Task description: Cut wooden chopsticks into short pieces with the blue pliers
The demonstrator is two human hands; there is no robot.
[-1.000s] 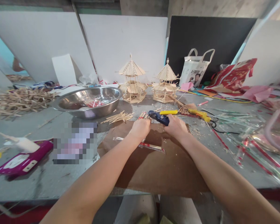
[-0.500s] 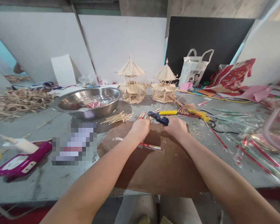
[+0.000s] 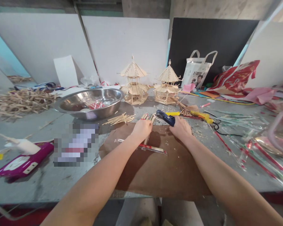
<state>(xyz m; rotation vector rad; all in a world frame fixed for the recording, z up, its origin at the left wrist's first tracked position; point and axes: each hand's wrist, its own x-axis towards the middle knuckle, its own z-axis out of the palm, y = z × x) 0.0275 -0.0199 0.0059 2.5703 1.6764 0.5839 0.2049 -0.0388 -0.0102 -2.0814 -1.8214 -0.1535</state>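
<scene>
Near the far edge of the brown sheet (image 3: 169, 169), my left hand (image 3: 141, 128) is closed around light wooden sticks (image 3: 152, 118), whose ends poke out above and below the fist. My right hand (image 3: 181, 128) grips a dark blue plier-like hand cutter (image 3: 166, 118), its head pointing left toward the sticks. A small gap separates the cutter head from the sticks; its jaws are too small to make out. Under my left wrist lies a clear-and-red wrapped pair of chopsticks (image 3: 153, 148). Loose cut sticks (image 3: 120, 119) are piled just beyond the sheet.
Two pagoda models of sticks (image 3: 134, 89) stand at the back. A steel basin (image 3: 108, 106) holds plastic wrappers. A purple power strip (image 3: 23, 161) is at left. On the right are a yellow glue gun (image 3: 202, 116), a yellow-handled tool (image 3: 173, 114) and scattered wrappers (image 3: 264, 157).
My right hand and the cutter have shifted right, away from my left hand. More of the held sticks now shows, including their lower ends.
</scene>
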